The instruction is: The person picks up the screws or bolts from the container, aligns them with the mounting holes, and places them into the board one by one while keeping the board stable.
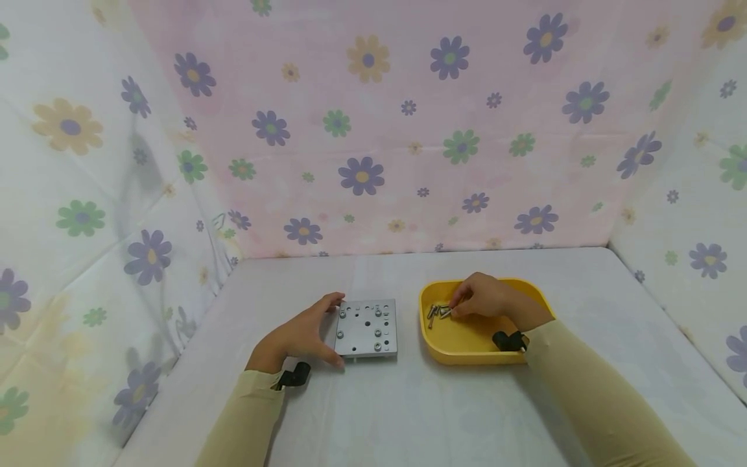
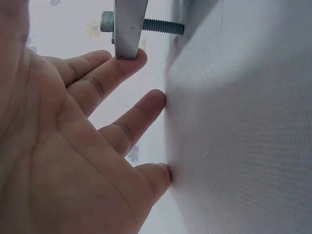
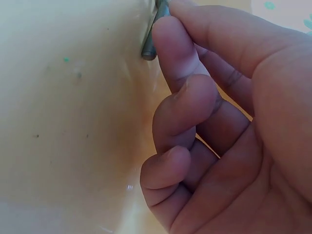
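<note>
A square silver metal plate point(image 1: 366, 334) with holes and several socket-head bolts lies on the table. My left hand point(image 1: 306, 334) spans its left side, thumb at the near corner and fingers at the far corner. In the left wrist view a fingertip point(image 2: 139, 58) touches the plate's edge point(image 2: 127, 36), and a threaded bolt point(image 2: 163, 26) sticks out below the plate. My right hand point(image 1: 484, 298) reaches into a yellow tray point(image 1: 467, 358), pinching a screw point(image 3: 149, 51) between thumb and index finger; its upper part is hidden.
Several loose screws point(image 1: 433, 314) lie at the tray's left end, beside the right hand. The white table point(image 1: 373, 415) is bounded by flower-patterned cloth point(image 1: 397, 143) at the back and sides. Dark wrist cameras point(image 1: 296, 374) sit on both wrists.
</note>
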The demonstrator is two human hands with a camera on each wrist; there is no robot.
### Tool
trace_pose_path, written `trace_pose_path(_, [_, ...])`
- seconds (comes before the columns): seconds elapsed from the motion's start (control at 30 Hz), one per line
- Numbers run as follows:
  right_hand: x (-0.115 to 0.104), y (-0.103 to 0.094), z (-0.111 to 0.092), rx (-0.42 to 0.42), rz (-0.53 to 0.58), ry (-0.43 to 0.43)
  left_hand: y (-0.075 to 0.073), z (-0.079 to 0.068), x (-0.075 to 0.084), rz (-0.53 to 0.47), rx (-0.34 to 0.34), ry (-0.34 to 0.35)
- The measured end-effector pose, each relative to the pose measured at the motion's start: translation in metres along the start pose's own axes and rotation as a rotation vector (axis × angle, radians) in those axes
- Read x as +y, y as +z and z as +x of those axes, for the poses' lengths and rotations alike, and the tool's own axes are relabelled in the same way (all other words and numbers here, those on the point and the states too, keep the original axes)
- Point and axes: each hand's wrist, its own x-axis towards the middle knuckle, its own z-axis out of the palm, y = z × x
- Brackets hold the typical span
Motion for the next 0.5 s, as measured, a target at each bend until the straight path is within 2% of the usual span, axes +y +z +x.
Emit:
trace_pose_path(0.3, [-0.0045,-0.0021,-0.0041,-0.01,0.067,-0.03,0.0001,0.0008,-0.0023,0.005,0.008,0.003])
trace_pose_path(0.5, [-0.0058,-0.006,-0.006,0.007,0.065,-0.052,0.0012,0.0009,-0.0021,0.014,0.009,0.001])
